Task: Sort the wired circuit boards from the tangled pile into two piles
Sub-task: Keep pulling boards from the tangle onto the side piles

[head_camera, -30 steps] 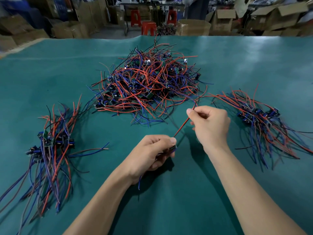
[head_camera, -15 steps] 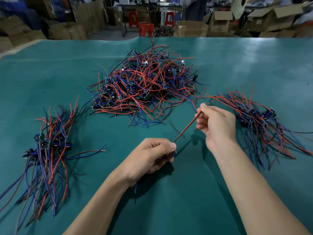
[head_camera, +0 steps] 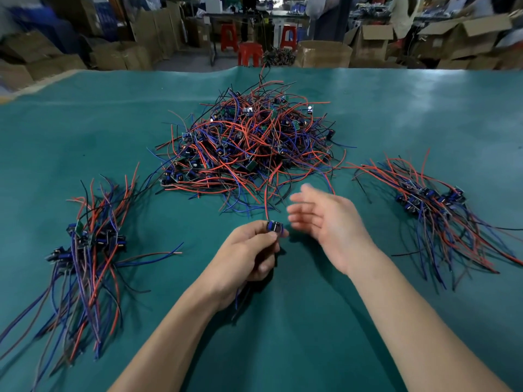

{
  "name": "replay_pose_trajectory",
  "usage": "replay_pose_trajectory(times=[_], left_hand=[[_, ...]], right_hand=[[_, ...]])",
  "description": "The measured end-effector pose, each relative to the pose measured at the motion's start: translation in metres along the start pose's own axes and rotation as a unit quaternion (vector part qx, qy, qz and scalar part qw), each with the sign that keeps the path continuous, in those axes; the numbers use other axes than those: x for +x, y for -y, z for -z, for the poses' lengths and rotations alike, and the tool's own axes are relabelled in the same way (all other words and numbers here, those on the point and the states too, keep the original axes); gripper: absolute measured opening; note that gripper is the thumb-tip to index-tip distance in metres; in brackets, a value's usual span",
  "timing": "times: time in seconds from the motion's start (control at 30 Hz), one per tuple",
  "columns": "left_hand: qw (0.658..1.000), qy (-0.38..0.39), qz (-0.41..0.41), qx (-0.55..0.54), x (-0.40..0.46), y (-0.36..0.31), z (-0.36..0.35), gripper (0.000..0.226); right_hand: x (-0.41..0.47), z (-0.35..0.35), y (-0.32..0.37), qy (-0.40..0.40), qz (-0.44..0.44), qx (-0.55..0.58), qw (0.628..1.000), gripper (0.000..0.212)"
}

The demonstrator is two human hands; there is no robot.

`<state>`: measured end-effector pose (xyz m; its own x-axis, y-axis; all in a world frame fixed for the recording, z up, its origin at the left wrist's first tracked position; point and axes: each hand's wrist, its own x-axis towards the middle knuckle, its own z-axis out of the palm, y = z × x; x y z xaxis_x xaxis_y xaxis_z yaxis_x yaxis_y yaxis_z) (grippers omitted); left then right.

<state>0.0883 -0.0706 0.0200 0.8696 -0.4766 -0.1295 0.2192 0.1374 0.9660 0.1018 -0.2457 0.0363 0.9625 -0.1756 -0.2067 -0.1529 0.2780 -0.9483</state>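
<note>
left hand (head_camera: 246, 254) pinching a wired board (head_camera: 274, 226) at frame centre, red wire (head_camera: 266, 193) rising, right hand (head_camera: 328, 222) blurred with fingers released, tangled pile (head_camera: 249, 142) above, sorted piles lower left (head_camera: 85, 250) and right (head_camera: 435, 205) on green bench (head_camera: 311, 321)

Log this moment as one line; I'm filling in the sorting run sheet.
step: sorting | left hand: pinches wired board | right hand: open, blurred | tangled pile: remains
</note>
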Motion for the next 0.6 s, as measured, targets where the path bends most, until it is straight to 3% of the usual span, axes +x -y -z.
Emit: replay_pose_trajectory(times=[0.1,0.17,0.3,0.43,0.53,0.6], left_hand=[[1.000,-0.008,-0.019,0.008,0.001,0.001,-0.001,0.023],[0.999,-0.024,-0.033,0.027,0.001,0.001,-0.001,0.033],[0.997,-0.054,-0.036,0.038,0.001,0.004,-0.001,0.043],[0.998,-0.033,-0.042,0.024,0.000,0.003,-0.001,0.019],[0.999,-0.006,-0.036,0.005,-0.001,0.003,-0.001,0.030],[0.999,-0.007,-0.045,0.017,-0.003,0.003,-0.003,0.019]], right_hand=[[-0.009,-0.010,-0.008,0.118,0.074,-0.186,0.973,0.018],[-0.011,-0.011,-0.010,0.104,0.100,-0.237,0.961,0.023],[-0.011,-0.005,-0.005,0.099,0.104,-0.196,0.970,0.020],[-0.015,-0.006,-0.001,0.133,0.103,-0.145,0.975,0.029],[-0.017,-0.008,0.001,0.125,0.098,-0.125,0.979,0.025],[-0.017,-0.011,-0.001,0.099,0.094,-0.122,0.983,0.020]])
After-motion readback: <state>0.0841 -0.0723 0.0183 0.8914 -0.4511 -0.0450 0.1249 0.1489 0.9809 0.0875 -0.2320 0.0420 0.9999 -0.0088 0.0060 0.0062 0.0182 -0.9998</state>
